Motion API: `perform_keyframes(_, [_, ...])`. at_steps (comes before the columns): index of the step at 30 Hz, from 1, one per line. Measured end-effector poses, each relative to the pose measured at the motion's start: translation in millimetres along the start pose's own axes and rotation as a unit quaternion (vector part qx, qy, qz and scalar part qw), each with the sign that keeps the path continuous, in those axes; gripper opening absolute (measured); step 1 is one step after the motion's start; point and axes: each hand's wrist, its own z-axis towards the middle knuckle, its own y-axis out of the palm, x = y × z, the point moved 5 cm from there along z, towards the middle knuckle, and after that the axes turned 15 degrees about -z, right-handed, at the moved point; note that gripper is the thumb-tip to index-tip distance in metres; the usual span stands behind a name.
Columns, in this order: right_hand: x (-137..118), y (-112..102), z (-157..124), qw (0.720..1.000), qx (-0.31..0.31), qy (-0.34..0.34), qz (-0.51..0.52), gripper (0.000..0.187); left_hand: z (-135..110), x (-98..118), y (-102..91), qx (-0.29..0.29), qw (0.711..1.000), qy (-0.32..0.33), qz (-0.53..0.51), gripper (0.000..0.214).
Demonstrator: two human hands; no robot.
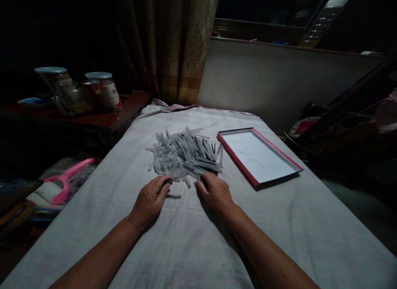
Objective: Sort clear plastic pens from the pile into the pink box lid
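A heap of several thin clear and dark pens or tubes (185, 155) lies in the middle of a white cloth (186, 239) spread over a table. My left hand (151, 199) rests on the cloth at the near edge of the heap, fingers curled and pinched on one piece at the heap's rim. My right hand (214, 191) lies just to the right of it, fingers curled down onto the near side of the heap. What the fingertips hold is too small to make out.
A flat white box lid with a red rim (258, 156) lies to the right of the heap. Two lidded jars (83, 90) stand on a dark side table at the left. A pink tool (66, 182) lies lower left. A curtain (180, 49) hangs behind.
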Motion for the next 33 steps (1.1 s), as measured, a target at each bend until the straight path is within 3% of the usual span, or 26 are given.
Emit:
perform_keyframes(3, [10.5, 3.5, -3.5, 0.986, 0.007, -0.002, 0.168, 0.013, 0.3, 5.0, 1.6, -0.02, 0.999, 0.035, 0.005, 0.027])
perform_keyframes(6, [16.2, 9.5, -8.1, 0.94, -0.019, 0.01, 0.34, 0.017, -0.3, 7.2, 2.9, -0.039, 0.998, 0.055, 0.006, 0.027])
perform_keyframes(10, [15.3, 11.6, -10.3, 0.906, -0.015, 0.021, 0.422, 0.024, -1.5, 5.9, 4.0, -0.049, 0.997, 0.056, 0.013, 0.028])
perform_keyframes(21, [12.6, -4.1, -10.5, 0.925, 0.05, -0.019, 0.376, 0.019, -1.6, 4.4, 6.1, -0.064, 0.996, 0.052, 0.02, 0.028])
perform_keyframes(27, [15.5, 3.3, -10.1, 0.93, 0.03, 0.005, 0.367, 0.023, -1.6, 4.8, 5.1, -0.058, 0.997, 0.042, 0.02, 0.028])
perform_keyframes(30, [19.3, 9.4, -9.8, 0.956, 0.004, 0.039, 0.292, 0.025, -1.2, 1.9, -0.2, -0.03, 0.999, 0.032, 0.03, 0.028])
perform_keyframes(33, [16.3, 3.7, -9.0, 0.989, -0.004, 0.022, 0.143, 0.025, -0.3, -5.0, -8.8, 0.013, 0.999, 0.003, 0.04, 0.031])
